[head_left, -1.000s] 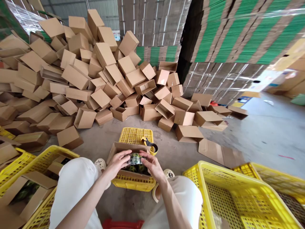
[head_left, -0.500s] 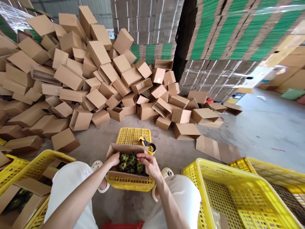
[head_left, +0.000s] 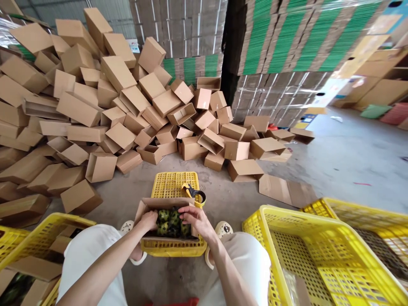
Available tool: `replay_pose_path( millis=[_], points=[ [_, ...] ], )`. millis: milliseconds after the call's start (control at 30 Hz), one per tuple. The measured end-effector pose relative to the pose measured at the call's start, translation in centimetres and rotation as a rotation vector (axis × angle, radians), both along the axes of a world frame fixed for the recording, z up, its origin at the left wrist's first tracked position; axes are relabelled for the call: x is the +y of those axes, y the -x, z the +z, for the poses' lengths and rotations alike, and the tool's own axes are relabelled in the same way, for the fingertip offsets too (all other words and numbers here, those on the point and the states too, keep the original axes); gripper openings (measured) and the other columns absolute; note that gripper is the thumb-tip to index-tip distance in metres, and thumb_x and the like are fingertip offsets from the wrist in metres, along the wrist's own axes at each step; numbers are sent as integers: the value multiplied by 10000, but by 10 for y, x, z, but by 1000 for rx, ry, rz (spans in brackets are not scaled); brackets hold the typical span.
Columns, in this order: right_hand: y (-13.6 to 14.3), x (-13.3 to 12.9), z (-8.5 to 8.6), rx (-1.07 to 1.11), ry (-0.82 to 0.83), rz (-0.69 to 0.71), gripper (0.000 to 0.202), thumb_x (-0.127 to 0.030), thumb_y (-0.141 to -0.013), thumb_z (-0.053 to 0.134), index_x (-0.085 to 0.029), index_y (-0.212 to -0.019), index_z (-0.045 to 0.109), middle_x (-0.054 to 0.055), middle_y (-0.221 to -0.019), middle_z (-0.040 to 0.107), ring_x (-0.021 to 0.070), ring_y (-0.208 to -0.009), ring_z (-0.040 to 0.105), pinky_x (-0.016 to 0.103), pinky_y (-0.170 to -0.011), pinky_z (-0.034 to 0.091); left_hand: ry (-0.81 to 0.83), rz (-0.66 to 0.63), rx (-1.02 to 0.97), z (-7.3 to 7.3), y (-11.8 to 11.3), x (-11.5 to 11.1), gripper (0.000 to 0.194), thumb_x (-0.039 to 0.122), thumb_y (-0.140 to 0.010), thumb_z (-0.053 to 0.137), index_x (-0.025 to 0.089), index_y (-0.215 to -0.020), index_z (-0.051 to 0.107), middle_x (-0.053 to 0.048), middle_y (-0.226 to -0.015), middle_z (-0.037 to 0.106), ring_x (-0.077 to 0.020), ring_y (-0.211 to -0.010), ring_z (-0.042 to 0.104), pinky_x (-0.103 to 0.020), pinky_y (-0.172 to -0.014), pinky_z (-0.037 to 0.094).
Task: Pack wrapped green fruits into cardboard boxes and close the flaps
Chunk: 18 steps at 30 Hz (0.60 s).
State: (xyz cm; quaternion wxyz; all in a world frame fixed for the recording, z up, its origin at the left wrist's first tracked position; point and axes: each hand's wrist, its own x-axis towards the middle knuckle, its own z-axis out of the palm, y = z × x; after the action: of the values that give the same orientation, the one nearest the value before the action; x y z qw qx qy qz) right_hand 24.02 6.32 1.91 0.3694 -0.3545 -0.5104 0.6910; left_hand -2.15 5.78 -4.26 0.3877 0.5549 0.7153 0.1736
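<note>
An open cardboard box (head_left: 147, 205) holding dark green and yellow mottled produce (head_left: 172, 222) rests on an upturned yellow crate (head_left: 174, 248) between my knees. My left hand (head_left: 149, 222) reaches into the box's left end; its fingertips are hidden against the produce. Over the right end is my right hand (head_left: 194, 217), fingers bent and apart, close to the produce, with nothing visible in its grasp. A yellow and black tape dispenser (head_left: 195, 194) lies on the crate behind the box.
A large heap of small cardboard boxes (head_left: 127, 102) fills the floor ahead. Yellow baskets (head_left: 306, 221) stand at my right. Another yellow basket (head_left: 47, 227) with boxes is at my left. Flattened cardboard (head_left: 287, 191) lies ahead right.
The view has turned slightly right, so the heap sits further left. My left hand has gone a little deeper into the box. My right hand stays over the right end.
</note>
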Motion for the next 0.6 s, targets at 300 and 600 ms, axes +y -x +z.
replay_pose_path(
  millis=[300,600],
  points=[
    [3,-2,1,43,49,23,438,-546,-724,899,-215,-1001,823,65,-1007,773,213,-910,749,377,-867,624,-51,26,-11,81,32,-34,250,307,-727,697,264,-973,706,-45,-870,756,-294,-947,714,-347,-835,518],
    [6,-21,6,86,69,91,600,-498,-787,878,-361,-1345,705,48,-1254,759,243,-1006,750,426,-901,640,-145,250,-682,106,-37,-78,367,324,-740,780,227,-1094,764,-107,-1245,752,-293,-1112,708,-297,-802,573]
  ],
)
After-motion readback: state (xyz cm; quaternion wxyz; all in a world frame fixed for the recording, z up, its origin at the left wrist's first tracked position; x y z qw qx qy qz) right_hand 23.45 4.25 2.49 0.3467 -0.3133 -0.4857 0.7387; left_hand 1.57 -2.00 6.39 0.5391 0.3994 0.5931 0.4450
